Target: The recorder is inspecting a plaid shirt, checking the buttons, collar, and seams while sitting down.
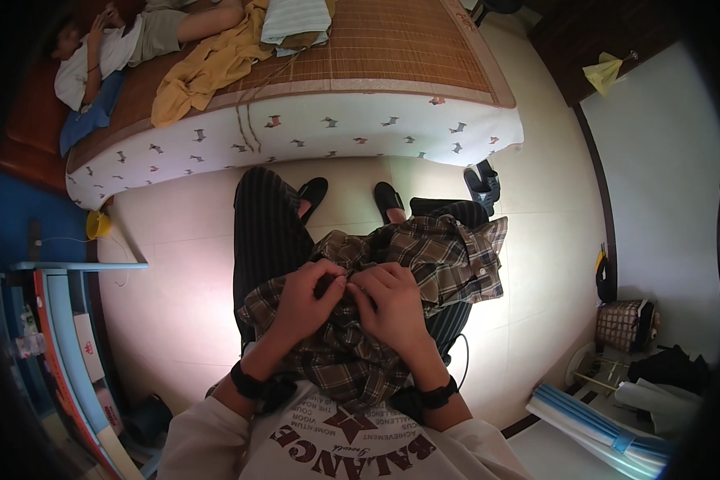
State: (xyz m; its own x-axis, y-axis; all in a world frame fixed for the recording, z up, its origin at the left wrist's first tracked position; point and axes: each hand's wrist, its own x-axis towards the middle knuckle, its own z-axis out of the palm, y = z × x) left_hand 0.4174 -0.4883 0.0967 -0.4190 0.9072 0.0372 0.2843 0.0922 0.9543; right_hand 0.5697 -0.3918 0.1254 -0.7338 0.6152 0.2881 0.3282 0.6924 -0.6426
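Observation:
A brown plaid shirt (456, 264) lies crumpled over my lap, on my dark striped trousers (264, 216), with a small pale button visible on its right part. My left hand (306, 294) grips the shirt near its middle, thumb and fingers pinched together on the cloth. My right hand (382, 300) is just beside it, fingers curled and pinching the same fabric. The two sets of fingertips nearly meet, and what exactly lies between them is too small to make out.
A mat-topped bed (384, 48) ahead holds a lying person (108, 56), yellow cloth (186, 90) and folded cloth (294, 24). Slippers (478, 188) stand by it. Blue shelving (76, 336) is at left; a bag (622, 324) and bundled blue-striped object (584, 424) at right.

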